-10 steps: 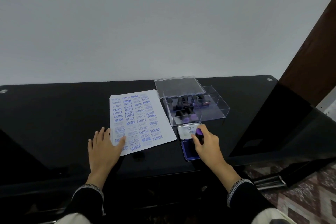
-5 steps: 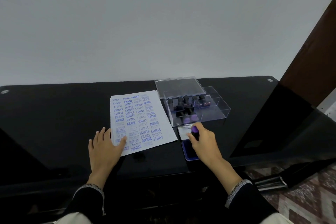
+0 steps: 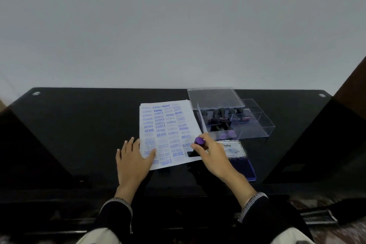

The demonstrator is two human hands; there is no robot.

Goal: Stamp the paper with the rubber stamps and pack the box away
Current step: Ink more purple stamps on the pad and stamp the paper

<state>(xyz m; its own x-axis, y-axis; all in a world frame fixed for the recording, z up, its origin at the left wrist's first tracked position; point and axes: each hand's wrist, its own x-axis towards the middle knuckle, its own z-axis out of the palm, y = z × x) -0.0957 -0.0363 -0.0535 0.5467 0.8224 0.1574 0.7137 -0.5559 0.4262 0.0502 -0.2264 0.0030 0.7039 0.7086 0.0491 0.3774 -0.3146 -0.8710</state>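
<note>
Black glossy surface (image 3: 79, 125) against a pale wall: I am bringing a stamp down on the paper's near right corner.

My left hand (image 3: 133, 157) lies flat, fingers spread, thumb on the near left edge of the paper (image 3: 166, 134), which I judge pins the sheet so it cannot slide under the press. My right hand (image 3: 210, 154) has its grip pinched round the purple-topped stamp (image 3: 199, 141), whose dark base sits at the sheet's right edge; I cannot tell whether it touches yet. That corner looks like one of the few gaps left among the blue prints. Just right of the hand the ink pad (image 3: 242, 166) lies open, close for re-inking. Behind it the clear box (image 3: 255, 125) holds the other stamps, its lid (image 3: 214, 98) off and lying at the far side, so packing away is not yet begun.
</note>
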